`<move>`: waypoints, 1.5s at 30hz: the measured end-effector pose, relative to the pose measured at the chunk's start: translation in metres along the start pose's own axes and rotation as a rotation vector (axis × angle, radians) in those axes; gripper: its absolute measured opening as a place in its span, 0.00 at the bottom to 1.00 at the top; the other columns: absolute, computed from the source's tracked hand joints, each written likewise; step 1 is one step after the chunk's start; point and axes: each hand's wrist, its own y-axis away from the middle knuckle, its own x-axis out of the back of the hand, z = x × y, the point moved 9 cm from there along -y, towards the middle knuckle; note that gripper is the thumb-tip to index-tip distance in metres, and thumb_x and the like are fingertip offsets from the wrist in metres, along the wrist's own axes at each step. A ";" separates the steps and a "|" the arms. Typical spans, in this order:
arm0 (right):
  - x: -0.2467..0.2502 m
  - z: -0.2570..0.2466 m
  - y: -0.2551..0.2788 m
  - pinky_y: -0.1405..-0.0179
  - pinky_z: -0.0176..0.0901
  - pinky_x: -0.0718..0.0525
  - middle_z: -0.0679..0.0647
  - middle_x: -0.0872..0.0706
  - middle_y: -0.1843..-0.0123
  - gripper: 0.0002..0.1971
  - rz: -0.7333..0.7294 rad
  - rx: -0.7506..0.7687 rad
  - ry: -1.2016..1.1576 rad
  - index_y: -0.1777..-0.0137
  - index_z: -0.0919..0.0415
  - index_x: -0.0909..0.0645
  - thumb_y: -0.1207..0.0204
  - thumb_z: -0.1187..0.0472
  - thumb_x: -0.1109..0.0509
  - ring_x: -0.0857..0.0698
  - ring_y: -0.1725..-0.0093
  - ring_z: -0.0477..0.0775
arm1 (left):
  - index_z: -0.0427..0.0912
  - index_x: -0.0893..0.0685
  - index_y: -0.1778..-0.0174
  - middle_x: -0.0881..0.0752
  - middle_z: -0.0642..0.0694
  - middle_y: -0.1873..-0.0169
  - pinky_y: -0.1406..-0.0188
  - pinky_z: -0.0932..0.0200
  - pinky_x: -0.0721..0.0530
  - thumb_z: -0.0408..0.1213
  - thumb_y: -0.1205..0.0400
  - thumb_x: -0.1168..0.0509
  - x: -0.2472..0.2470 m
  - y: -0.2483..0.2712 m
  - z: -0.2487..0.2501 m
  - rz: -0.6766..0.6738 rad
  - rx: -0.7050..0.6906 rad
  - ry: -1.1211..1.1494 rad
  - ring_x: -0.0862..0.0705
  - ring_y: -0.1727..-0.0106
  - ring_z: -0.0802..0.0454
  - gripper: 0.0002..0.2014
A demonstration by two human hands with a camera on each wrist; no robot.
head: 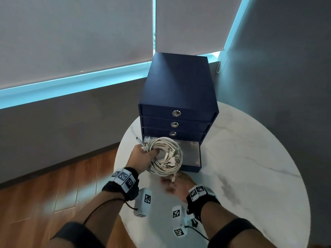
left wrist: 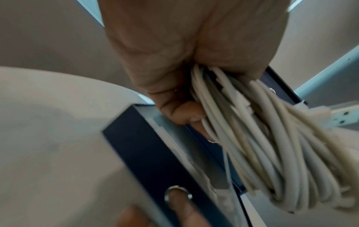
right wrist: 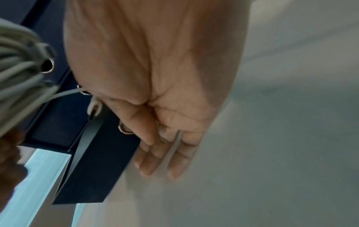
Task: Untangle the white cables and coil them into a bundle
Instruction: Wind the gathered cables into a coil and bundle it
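My left hand [head: 141, 156] [left wrist: 184, 61] grips a coil of white cables [head: 161, 170] [left wrist: 262, 145] by its left side and holds it above the open bottom drawer [head: 191, 168] of a dark blue drawer unit [head: 179, 83]. Several plug ends lie inside the loop. A thin strand [left wrist: 226, 165] [right wrist: 66, 93] hangs from the coil towards my right hand [head: 173, 185] [right wrist: 155, 107]. That hand is blurred, at the drawer's front panel [right wrist: 97, 169], with its fingers [right wrist: 174, 161] straight. One fingertip shows at the drawer's ring pull [left wrist: 177, 194].
The drawer unit stands at the back of a round white marble table [head: 241, 158]; its upper three drawers are closed. Wooden floor [head: 53, 185] lies left of the table, with grey walls and covered windows behind.
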 end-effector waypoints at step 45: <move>0.010 -0.097 0.010 0.15 0.61 0.57 0.51 0.61 0.12 0.45 0.295 0.684 1.657 0.13 0.59 0.56 0.20 0.31 0.49 0.64 0.14 0.55 | 0.47 0.23 0.40 0.21 0.51 0.46 0.48 0.55 0.19 0.46 0.28 0.22 -0.025 -0.021 0.007 0.218 -0.346 -0.470 0.22 0.46 0.52 0.24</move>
